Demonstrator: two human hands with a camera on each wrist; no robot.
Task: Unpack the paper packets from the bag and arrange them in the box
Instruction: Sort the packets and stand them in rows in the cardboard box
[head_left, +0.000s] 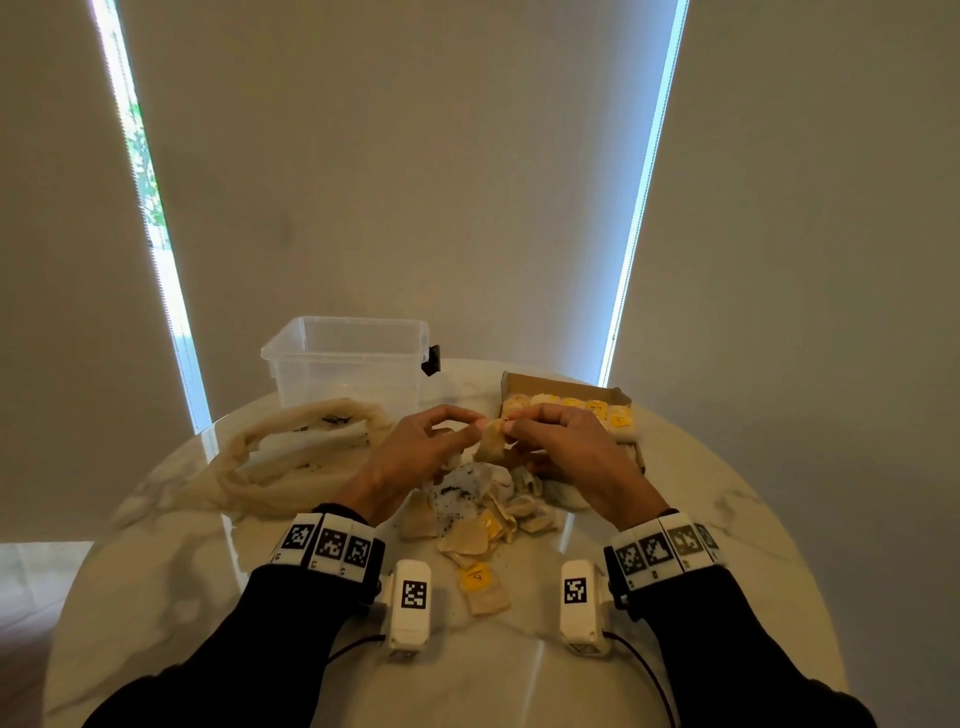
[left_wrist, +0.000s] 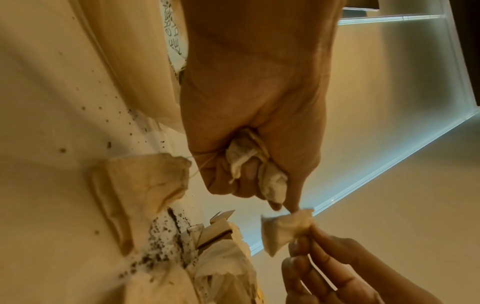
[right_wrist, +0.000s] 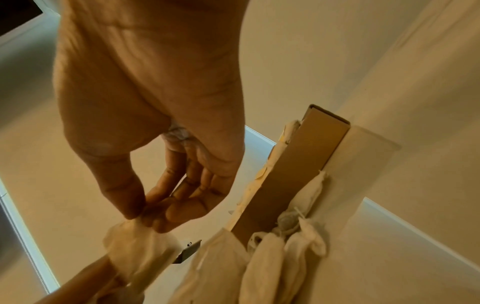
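Note:
My left hand (head_left: 467, 426) and right hand (head_left: 519, 423) are raised over the table and pinch one beige paper packet (head_left: 491, 441) between their fingertips. In the left wrist view my left hand (left_wrist: 283, 205) also grips crumpled packets (left_wrist: 249, 162) in its palm while its fingertip touches the shared packet (left_wrist: 283, 230). My right thumb and fingers (right_wrist: 155, 214) pinch that packet (right_wrist: 137, 244). A pile of packets (head_left: 483, 519) lies below. The cardboard box (head_left: 566, 387) at the back right holds a row of packets with yellow tags (head_left: 597, 408). The limp beige bag (head_left: 301, 452) lies to the left.
A clear plastic tub (head_left: 348, 358) stands behind the bag. A single packet with a yellow tag (head_left: 480, 587) lies nearer to me. Dark crumbs are scattered on a white sheet (head_left: 460, 496) in the pile. The round marble table (head_left: 156, 597) ends close behind the box.

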